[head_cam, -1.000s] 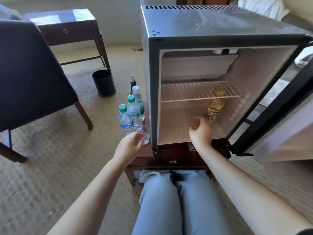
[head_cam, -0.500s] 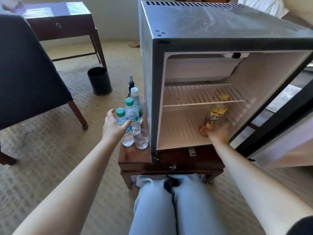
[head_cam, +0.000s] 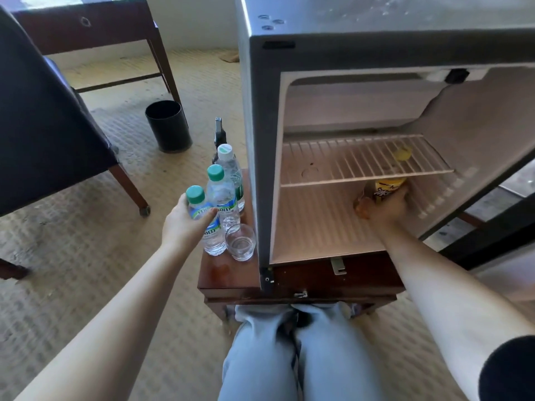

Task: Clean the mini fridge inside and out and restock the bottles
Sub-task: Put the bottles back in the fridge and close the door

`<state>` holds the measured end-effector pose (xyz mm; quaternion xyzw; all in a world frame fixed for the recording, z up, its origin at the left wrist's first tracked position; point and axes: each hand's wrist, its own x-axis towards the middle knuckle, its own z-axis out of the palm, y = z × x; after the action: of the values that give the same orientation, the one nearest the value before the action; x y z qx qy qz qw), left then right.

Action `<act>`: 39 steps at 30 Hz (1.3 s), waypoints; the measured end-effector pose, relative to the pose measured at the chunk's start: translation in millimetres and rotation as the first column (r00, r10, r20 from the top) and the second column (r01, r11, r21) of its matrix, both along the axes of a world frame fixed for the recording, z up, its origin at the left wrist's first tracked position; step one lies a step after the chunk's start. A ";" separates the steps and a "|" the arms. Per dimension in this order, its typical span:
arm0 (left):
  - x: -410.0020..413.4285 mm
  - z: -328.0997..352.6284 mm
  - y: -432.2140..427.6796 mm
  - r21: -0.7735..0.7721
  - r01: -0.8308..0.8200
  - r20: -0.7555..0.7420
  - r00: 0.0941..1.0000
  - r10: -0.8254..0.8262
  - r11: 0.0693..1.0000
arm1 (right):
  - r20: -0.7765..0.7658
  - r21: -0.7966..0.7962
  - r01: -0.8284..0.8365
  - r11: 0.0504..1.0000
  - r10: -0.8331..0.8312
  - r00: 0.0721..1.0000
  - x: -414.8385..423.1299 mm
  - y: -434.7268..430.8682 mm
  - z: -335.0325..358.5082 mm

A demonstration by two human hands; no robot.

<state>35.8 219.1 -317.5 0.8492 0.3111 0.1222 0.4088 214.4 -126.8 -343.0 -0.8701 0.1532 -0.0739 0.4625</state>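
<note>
Three clear plastic water bottles (head_cam: 223, 198) with green and white caps stand in a row on the left end of a dark wooden low table (head_cam: 225, 273). Further left there's a dark upholstered chair (head_cam: 43, 125) and a black round bin (head_cam: 169, 125) on the carpet. The left hand (head_cam: 185, 224) is wrapped round the nearest green-capped bottle (head_cam: 213, 238), thumb across the label. A small clear glass tumbler (head_cam: 241, 242) sits just beside it. To the right, the grey mini fridge (head_cam: 376, 30) is open. Under its white wire shelf (head_cam: 347, 160), the right hand (head_cam: 385, 209) grips a yellow-labelled bottle (head_cam: 388, 188), fingers curled round it, far right inside.
</note>
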 end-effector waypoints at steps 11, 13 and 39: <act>-38.2 20.7 -17.5 0.001 -0.013 -0.090 0.996 0.014 1.000 | -0.194 0.044 -0.060 0.997 0.067 0.979 -67.4 -6.6 -9.4; -57.3 29.6 -22.4 0.020 -0.039 -0.082 0.996 0.041 0.999 | -0.188 0.051 -0.097 0.994 0.105 0.976 -95.9 1.5 -3.3; -56.8 45.5 -168.0 -0.009 0.544 -0.046 0.838 -0.543 0.839 | -0.233 -0.010 -0.327 0.945 0.316 0.920 -140.4 -19.3 5.4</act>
<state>-21.1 51.1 -272.0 0.9060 0.0669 -0.0178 0.4175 73.9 -146.1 -337.6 -0.8971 0.0587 0.0998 0.4263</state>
